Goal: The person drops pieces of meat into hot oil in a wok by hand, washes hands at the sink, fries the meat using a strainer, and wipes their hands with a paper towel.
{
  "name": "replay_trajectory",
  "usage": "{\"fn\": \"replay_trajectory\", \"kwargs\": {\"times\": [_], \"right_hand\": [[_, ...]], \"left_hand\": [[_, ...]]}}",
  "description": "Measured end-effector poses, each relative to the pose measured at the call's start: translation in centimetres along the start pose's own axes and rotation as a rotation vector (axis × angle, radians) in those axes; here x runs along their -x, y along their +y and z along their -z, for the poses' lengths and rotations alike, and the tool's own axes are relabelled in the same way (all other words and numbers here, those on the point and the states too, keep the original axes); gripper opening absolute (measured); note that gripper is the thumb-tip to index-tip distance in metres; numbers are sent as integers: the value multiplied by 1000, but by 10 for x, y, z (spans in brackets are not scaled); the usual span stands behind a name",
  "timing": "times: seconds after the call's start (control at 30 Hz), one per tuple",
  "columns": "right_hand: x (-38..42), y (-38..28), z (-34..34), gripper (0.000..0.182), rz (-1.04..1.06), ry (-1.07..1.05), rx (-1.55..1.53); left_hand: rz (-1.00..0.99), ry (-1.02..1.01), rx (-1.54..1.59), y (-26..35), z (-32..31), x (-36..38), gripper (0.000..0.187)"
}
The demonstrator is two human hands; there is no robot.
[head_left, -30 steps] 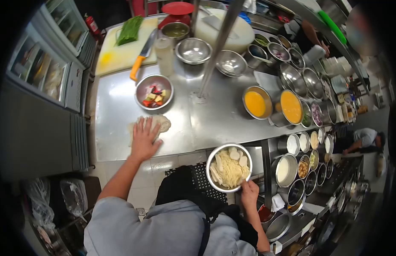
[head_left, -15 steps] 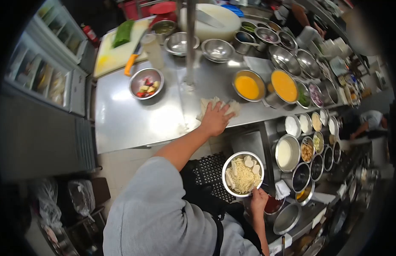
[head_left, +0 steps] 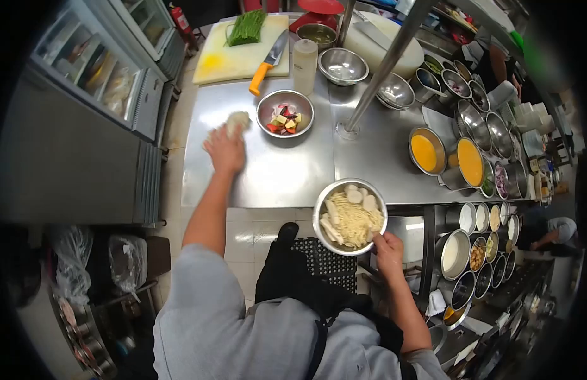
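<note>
My left hand (head_left: 225, 150) is over the steel worktop (head_left: 262, 180) on the left, its fingers on a crumpled pale cloth (head_left: 239, 118). To the right of the cloth sits a steel bowl (head_left: 260, 126) of red and pale yellow cut pieces. My right hand (head_left: 388, 250) grips the rim of another steel bowl (head_left: 318, 218), held in front of the worktop's near edge. Pale noodles (head_left: 351, 223) fill this bowl, with whitish round slices and sticks around them.
A knife (head_left: 268, 63) with an orange handle rests on the cutting board (head_left: 208, 54), near green stalks (head_left: 246, 28). A squeeze bottle (head_left: 304, 66) and a metal post (head_left: 385, 69) stand behind. Two containers of orange liquid (head_left: 424, 152) are at right. Another person (head_left: 556, 231) is at far right.
My left hand has slid the cloth leftward across the worktop, past the bowl of cut pieces. My view has turned left, and the noodle bowl is now close to the worktop edge.
</note>
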State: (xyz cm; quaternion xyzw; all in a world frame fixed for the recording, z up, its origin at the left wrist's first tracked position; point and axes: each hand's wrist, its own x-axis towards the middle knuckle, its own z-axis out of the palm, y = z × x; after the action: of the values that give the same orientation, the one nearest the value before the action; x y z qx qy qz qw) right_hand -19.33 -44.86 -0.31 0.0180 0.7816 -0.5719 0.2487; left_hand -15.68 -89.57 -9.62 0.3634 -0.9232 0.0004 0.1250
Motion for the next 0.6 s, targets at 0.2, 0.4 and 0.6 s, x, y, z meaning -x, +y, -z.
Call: {"fn": "replay_trajectory", "kwargs": {"times": [0.2,0.4,0.6], "right_hand": [[-43,-17,-78,25,43,-96,31],[-82,-71,-119,24,126,-168,14],[-100,-74,-147,31,96,-385,283]], "left_hand": [[127,-21,14,-15,-23,-123,48],[-366,-217,297,21,55,102,46],[48,-144,63,-88,38,25,47]]}}
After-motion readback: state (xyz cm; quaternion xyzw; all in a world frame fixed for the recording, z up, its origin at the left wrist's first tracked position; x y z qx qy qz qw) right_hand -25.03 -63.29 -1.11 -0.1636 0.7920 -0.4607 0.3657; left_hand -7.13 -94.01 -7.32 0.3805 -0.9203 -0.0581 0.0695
